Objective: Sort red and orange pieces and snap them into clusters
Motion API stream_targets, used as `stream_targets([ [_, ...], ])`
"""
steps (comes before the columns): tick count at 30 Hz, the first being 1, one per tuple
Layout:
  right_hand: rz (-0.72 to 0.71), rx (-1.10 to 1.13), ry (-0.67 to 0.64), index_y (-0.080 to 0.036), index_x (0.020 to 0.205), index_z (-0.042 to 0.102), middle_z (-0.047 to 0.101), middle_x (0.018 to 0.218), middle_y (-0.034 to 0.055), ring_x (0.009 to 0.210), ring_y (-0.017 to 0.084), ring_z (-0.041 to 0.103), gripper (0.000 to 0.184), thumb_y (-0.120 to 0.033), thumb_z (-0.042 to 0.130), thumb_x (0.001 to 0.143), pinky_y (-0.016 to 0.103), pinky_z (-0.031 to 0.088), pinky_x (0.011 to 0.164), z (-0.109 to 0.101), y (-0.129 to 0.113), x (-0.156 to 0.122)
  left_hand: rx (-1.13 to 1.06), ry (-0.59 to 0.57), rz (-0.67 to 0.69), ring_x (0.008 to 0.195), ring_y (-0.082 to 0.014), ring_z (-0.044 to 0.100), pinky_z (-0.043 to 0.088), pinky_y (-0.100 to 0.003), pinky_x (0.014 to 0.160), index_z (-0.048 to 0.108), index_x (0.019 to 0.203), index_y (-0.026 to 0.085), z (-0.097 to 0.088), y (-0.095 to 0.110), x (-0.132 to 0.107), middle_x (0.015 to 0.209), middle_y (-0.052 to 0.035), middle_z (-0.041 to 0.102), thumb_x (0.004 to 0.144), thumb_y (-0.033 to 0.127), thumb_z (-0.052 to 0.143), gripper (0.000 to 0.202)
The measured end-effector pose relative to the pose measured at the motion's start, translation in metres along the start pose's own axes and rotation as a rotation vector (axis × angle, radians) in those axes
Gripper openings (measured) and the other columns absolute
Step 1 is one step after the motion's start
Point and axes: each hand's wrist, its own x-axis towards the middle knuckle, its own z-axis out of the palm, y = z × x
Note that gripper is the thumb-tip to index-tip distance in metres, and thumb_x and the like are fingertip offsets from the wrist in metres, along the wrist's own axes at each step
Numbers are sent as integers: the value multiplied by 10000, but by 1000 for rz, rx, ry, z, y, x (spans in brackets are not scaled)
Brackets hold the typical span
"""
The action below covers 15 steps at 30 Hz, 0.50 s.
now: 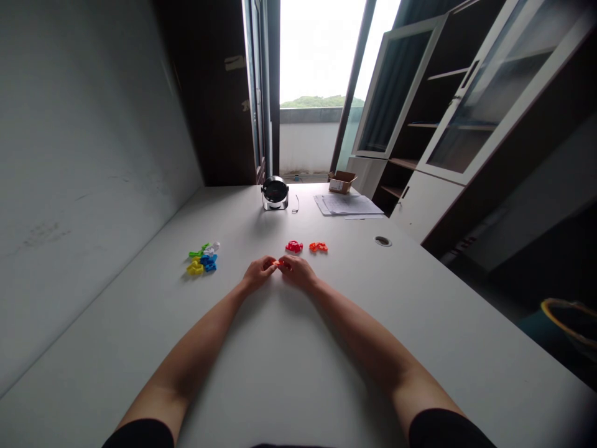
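Observation:
My left hand [258,272] and my right hand [297,271] meet at the middle of the white table [326,348], fingers curled together around a small orange piece [278,264] pinched between them. Just beyond the hands lie a red piece [294,246] and an orange piece [318,247]. To the left sits a small heap of green, yellow, blue and white pieces [204,258].
At the far end of the table stand a round black-and-silver device [275,192], a stack of papers [347,205] and a small cardboard box [341,182]. A cable hole [383,241] is at the right. Open glass-door cabinets [448,106] stand right; a grey wall runs along the left.

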Motion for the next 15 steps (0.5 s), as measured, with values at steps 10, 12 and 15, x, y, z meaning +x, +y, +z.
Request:
stream_targets([
  [10, -7, 5, 8, -217, 907, 668, 646, 772, 1, 655, 105, 507, 134, -345, 626, 916, 215, 313, 616, 6, 5, 1, 44, -8, 4, 691, -136, 568, 417, -239, 648, 694, 999, 180, 1, 1, 0, 775, -5, 670, 893, 406, 555, 286],
  [12, -9, 6, 5, -219, 904, 665, 648, 780, 2, 657, 105, 510, 133, -345, 625, 917, 215, 313, 616, 5, 5, 1, 49, -9, 0, 692, -138, 572, 417, -239, 651, 694, 999, 179, 1, 1, 0, 777, -8, 672, 892, 405, 558, 286],
  [15, -5, 5, -3, -217, 901, 664, 647, 780, 4, 652, 104, 505, 137, -346, 623, 920, 217, 313, 617, 4, 3, 1, 60, -9, -6, 690, -138, 572, 413, -240, 648, 694, 995, 179, 1, 1, 0, 779, -9, 676, 891, 408, 562, 285],
])
